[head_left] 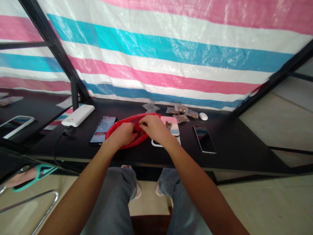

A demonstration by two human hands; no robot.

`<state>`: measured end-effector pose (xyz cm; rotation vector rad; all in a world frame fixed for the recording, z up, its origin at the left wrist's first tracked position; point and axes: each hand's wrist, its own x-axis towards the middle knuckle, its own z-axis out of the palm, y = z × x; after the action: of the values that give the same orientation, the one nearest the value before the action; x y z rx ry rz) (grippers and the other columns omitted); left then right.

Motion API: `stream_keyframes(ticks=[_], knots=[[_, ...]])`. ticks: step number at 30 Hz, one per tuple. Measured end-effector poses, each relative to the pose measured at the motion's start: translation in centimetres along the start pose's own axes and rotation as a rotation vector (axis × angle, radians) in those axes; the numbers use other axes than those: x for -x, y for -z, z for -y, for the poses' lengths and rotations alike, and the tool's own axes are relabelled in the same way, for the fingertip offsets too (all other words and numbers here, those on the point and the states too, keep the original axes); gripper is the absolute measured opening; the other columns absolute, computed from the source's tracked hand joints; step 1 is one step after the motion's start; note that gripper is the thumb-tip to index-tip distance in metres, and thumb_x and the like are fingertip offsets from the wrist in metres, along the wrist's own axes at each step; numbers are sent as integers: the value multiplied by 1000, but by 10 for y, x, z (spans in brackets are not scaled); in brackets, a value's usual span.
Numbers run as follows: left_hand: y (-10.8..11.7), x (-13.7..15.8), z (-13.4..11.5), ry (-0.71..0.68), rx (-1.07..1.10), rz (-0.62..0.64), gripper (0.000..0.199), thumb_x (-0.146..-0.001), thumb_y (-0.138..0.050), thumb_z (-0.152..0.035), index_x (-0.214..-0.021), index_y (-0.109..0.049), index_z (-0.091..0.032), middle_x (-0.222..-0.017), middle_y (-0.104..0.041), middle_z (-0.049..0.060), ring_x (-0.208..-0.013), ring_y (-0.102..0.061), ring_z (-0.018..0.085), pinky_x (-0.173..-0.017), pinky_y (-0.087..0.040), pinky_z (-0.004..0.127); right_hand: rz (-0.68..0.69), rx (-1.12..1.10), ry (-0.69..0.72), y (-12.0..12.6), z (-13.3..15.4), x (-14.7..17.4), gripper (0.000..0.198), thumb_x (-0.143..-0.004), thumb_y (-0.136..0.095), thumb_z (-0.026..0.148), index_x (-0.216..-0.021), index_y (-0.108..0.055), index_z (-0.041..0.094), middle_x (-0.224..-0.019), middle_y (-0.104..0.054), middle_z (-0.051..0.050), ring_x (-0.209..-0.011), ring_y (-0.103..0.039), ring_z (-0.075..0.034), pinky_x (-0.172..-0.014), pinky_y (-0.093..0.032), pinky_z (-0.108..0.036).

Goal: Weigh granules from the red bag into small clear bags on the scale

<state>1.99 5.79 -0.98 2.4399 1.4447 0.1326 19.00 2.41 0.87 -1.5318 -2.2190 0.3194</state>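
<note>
A red plastic bag (114, 130) lies wide open on the black table in front of me, with small dark brown pieces (140, 132) inside. My left hand (123, 134) reaches into it, fingers curled near these pieces; what they grip, if anything, is hidden. Over the bag's right side, my right hand (154, 128) has thumb and forefinger pinched together, and anything between them is too small to name. Just right of that hand is a flat, white-edged device (174, 128), resembling a small scale, bearing a small clear packet of brown pieces (168, 124).
Several filled clear packets (181, 118) lie behind, with clear empty-looking bags (151, 107) left of them. A white mouse-shaped object (203, 116) and a dark phone (204, 138) are at right. Another phone (104, 130) and a white power bank (78, 115) with a cable are at left.
</note>
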Motion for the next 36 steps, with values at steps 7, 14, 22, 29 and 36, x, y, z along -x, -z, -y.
stream_keyframes(ticks=[7, 14, 22, 29, 36], knots=[[-2, -3, 0, 20, -92, -20, 34, -91, -60, -31, -117, -77, -17, -116, -81, 16, -104, -76, 30, -90, -56, 34, -312, -344, -74, 33, -19, 47, 16, -93, -73, 18, -105, -83, 18, -108, -82, -7, -98, -75, -19, -91, -56, -29], [-2, -6, 2, -51, -22, 18, 29, -89, -60, -25, -107, -83, -23, -109, -83, 11, -102, -77, 28, -94, -56, 33, -563, -192, -212, 42, -73, 62, 15, -87, -74, 16, -99, -84, 17, -103, -83, -9, -96, -78, -24, -90, -60, -36], [-3, -11, 9, -128, 12, 49, 28, -89, -62, -25, -105, -84, -28, -111, -83, 6, -105, -77, 25, -98, -54, 29, -491, -148, -139, 26, -82, 55, 18, -92, -70, 15, -102, -84, 20, -106, -81, -10, -95, -77, -25, -88, -62, -38], [-1, -11, 10, -110, 32, 23, 19, -89, -67, -28, -98, -83, -24, -102, -83, 10, -97, -77, 27, -91, -54, 31, -449, -160, -125, 28, -84, 54, 21, -90, -70, 13, -105, -84, 19, -105, -82, -10, -88, -77, -24, -86, -62, -38], [1, -11, 9, -116, -37, 67, 24, -93, -59, -23, -101, -82, -21, -107, -82, 12, -100, -76, 28, -87, -53, 32, -419, -164, -149, 29, -86, 55, 21, -85, -74, 10, -101, -83, 19, -102, -82, -10, -85, -77, -23, -87, -62, -40]])
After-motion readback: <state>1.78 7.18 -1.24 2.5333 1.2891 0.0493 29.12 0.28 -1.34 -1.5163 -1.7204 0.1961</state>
